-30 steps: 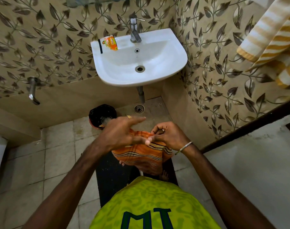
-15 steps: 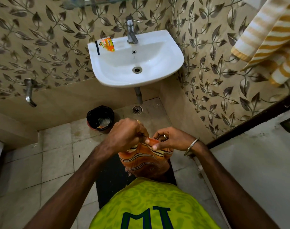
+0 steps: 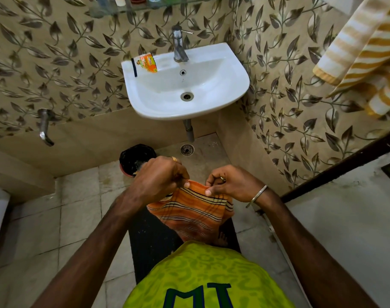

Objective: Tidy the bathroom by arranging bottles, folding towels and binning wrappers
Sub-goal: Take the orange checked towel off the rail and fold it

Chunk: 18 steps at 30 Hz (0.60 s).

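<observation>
- Walls (image 3: 56,70) are covered in beige tile printed with dark leaves; the floor (image 3: 40,218) is laid with pale tiles.
- Shirt (image 3: 202,276), yellow-green, is seen at the bottom edge, with the dark letters "MT" readable on it.
- A white sink (image 3: 222,94) is fixed to the wall, with a chrome tap (image 3: 178,47) at its back.
- A yellow-and-white striped towel (image 3: 362,52) is hung at upper right.
- A black mat (image 3: 149,241) is spread on the floor below the hands.
- The orange striped towel (image 3: 194,207) is held up in front of the body, above the mat.
- Its top edge is pinched by the left hand (image 3: 158,181), grip clamped on the cloth.
- The same edge is pinched by the right hand (image 3: 231,183), finger and thumb together on it.
- A black bin (image 3: 131,158) is partly hidden behind the left hand.
- An orange wrapper (image 3: 147,62) is left on the sink's rim; its print cannot be read.
</observation>
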Motion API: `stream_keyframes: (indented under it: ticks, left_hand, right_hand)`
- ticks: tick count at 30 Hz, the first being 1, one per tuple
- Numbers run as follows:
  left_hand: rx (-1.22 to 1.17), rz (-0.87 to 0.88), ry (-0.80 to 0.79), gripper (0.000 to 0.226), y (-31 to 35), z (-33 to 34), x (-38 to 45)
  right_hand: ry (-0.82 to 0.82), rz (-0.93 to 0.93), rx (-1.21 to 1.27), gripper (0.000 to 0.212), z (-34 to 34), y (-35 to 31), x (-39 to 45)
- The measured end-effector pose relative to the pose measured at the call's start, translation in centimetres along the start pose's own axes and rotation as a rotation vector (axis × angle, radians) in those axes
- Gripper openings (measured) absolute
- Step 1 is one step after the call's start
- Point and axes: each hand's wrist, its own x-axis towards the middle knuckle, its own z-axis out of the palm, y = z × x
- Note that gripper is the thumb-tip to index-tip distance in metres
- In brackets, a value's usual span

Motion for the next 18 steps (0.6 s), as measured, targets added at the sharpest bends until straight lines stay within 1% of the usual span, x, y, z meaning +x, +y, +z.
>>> stream_keyframes:
  ticks: [1,3,4,5,6,7,10,12,15,18]
  left_hand:
    - [0.013,-0.018,-0.023,0.036,-0.1,0.0,0.1]
    - [0.010,-0.034,-0.078,0.073,0.1,0.2,0.1]
    - [-0.003,-0.031,-0.103,0.086,0.4,0.3,0.1]
    - [-0.026,-0.014,-0.115,0.093,0.7,0.5,0.0]
    - [-0.056,0.015,-0.110,0.093,0.9,0.8,0.1]
    - [-0.076,0.045,-0.096,0.087,1.0,1.0,0.1]
    - [-0.072,0.077,-0.013,0.047,1.0,1.0,0.3]
    - [-0.096,0.075,0.000,0.028,1.1,0.8,0.4]
    - [-0.083,0.100,-0.014,0.020,1.6,0.9,0.5]
    - [-0.068,0.110,-0.015,0.015,1.8,1.0,0.5]
  right_hand:
    - [0.014,-0.010,-0.004,0.014,0.1,-0.4,-0.1]
    - [0.040,-0.029,0.000,0.014,0.3,-1.0,-0.4]
    - [0.051,-0.043,-0.007,0.013,0.5,-1.3,-0.5]
    - [0.059,-0.063,-0.020,0.013,0.6,-1.6,-0.6]
    - [0.067,-0.084,-0.034,0.012,0.7,-1.8,-0.7]
    - [0.072,-0.102,-0.045,0.012,0.8,-2.0,-0.8]
    - [0.089,-0.120,-0.015,0.013,0.7,-2.0,-0.9]
    - [0.088,-0.102,0.020,0.014,0.4,-1.6,-1.0]
    - [-0.016,-0.053,0.095,0.020,0.1,-0.9,-0.9]
    - [-0.201,0.019,0.044,0.032,-0.3,0.0,-0.8]
